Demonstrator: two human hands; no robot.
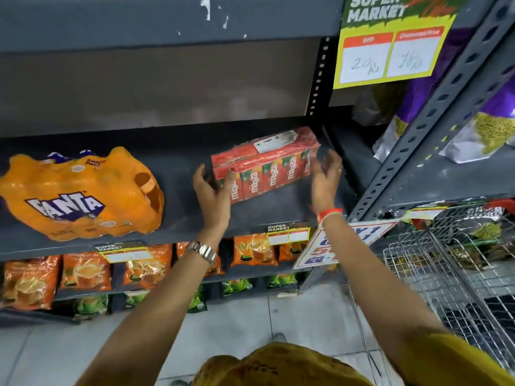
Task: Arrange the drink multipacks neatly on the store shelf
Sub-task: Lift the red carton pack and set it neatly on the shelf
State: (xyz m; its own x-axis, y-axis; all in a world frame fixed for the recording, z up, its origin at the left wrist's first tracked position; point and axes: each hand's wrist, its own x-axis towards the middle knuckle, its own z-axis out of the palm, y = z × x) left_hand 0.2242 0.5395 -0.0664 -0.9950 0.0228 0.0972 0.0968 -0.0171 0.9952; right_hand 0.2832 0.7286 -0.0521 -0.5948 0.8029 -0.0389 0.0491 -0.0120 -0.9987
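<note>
A red Maaza carton multipack (267, 165) rests on the grey shelf (178, 160), toward its right end, turned at a slant. My left hand (213, 190) cups its left end, thumb against the front face. My right hand (326, 176) is at its right end with fingers spread; whether it touches the pack is unclear. An orange Fanta bottle multipack (80, 193) lies on the same shelf at the left, apart from both hands.
A slotted metal upright (434, 118) bounds the shelf on the right, with snack bags (485, 129) beyond it. A wire basket (457, 263) stands at the lower right. Orange tea packets (83, 271) fill the shelf below. A yellow price sign (390, 45) hangs above.
</note>
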